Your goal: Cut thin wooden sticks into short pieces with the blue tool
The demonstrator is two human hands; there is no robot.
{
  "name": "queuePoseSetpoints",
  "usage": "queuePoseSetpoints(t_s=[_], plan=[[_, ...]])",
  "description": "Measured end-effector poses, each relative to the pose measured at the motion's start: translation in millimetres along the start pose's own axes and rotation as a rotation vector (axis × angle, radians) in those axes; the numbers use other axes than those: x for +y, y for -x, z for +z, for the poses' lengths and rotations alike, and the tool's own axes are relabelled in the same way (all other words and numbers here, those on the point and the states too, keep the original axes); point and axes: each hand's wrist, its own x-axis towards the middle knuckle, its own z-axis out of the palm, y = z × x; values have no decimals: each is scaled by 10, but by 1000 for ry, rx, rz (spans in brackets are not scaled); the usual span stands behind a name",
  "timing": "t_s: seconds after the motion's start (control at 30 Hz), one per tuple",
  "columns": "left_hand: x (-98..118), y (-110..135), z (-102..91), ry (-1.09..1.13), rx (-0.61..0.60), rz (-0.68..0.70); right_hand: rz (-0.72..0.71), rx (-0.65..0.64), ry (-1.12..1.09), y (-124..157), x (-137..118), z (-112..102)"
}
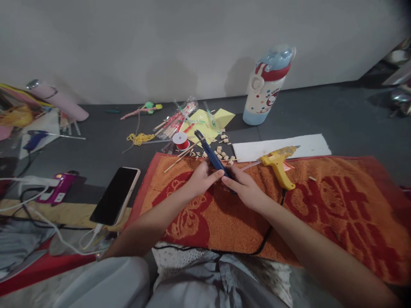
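My two hands meet over an orange and red towel. My right hand is closed round the handle end of a dark blue tool, perhaps cutters, whose tip points up and away. Against the same tool rests my left hand, fingers curled and thumb pressing its side. Several small wooden pieces lie scattered just beyond the tool's tip, next to thin wooden sticks. A red spool sits a little behind them.
A yellow glue gun lies on the towel to the right, its cord running toward me. Behind are a white strip, a yellow sheet, packed sticks, and a water bottle. A phone lies left.
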Motion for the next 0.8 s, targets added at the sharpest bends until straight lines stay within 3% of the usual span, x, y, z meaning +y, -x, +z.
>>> queuePoseSetpoints(t_s=[0.6, 0.73, 0.8], plan=[[-16, -30, 21, 62, 18, -76, 14, 41, -34, -10, 24, 23], [36, -50, -58, -154, 10, -38, -39, 62, -21, -2, 26, 8], [98, -42, -138, -380, 123, 47, -59, 83, 38, 9, 18, -5]])
